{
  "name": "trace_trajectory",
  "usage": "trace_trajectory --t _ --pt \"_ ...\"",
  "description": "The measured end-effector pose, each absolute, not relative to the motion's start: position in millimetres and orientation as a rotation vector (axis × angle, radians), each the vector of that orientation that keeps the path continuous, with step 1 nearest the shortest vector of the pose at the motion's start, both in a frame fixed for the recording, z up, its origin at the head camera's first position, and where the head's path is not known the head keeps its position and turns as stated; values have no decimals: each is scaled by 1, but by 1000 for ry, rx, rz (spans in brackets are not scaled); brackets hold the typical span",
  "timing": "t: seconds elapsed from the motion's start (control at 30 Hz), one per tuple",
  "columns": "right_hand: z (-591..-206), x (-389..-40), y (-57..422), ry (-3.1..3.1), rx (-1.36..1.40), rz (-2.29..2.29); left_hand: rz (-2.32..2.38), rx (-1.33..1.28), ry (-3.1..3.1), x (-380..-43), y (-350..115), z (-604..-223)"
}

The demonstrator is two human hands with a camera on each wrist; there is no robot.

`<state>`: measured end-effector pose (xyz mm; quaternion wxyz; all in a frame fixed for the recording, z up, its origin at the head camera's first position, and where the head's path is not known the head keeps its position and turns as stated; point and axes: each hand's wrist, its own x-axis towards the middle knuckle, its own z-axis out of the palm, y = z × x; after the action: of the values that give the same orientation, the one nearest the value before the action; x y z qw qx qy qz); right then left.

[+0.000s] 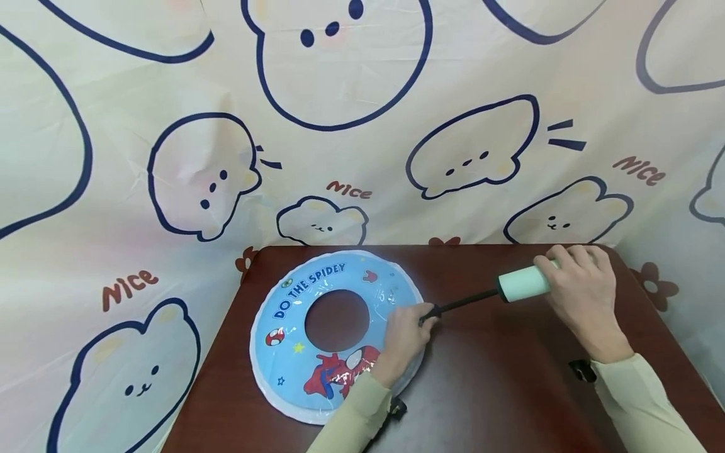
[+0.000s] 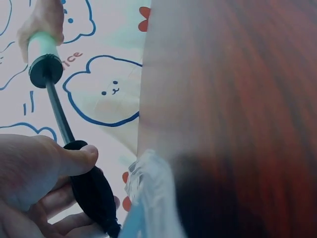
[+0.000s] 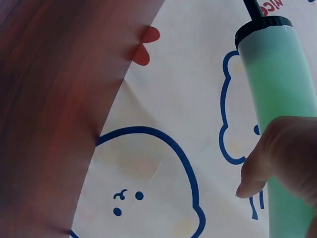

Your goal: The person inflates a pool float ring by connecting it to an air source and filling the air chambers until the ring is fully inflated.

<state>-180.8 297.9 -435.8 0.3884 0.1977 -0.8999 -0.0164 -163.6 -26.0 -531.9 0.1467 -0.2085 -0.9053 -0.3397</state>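
Note:
A mint-green hand air pump point(image 1: 522, 284) spans between both hands, its black rod point(image 2: 59, 111) drawn out of the barrel. My right hand point(image 1: 583, 296) wraps round the green barrel point(image 3: 280, 84). At the other end, my left hand point(image 1: 404, 340) grips the tapered black end piece point(image 2: 91, 191), thumb laid across it. Below and beside the left hand lies a blue swim ring point(image 1: 283, 362) with "DO THE SPIDEY" lettering and a red cartoon figure. The left hand and sleeve cover part of its right side. The pump's narrow tip sits close by the ring's edge.
Everything rests on or above a dark brown table point(image 1: 510, 390). A pale cloth point(image 1: 351, 151) with blue-outlined cartoon faces hangs behind the table and along its sides. Small black devices point(image 1: 398, 409) show at both wrists.

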Motion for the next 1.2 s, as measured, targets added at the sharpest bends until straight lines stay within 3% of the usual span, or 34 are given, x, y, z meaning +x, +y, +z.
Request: trace_trajectory --t 0.3,0.7,0.93,1.2 --pt "-477 -181 237 -2225 645 -63 -956 -616 -2609 -162 -28 -533" --pt "-508 -175 185 -2217 569 -31 -785 -622 -2611 -160 -34 -533" --pt "-518 -176 181 -2198 550 -2 -789 -606 -2647 -159 -33 -534" --pt "-504 -182 210 -2261 564 41 -915 -636 -2676 -164 -32 -532"
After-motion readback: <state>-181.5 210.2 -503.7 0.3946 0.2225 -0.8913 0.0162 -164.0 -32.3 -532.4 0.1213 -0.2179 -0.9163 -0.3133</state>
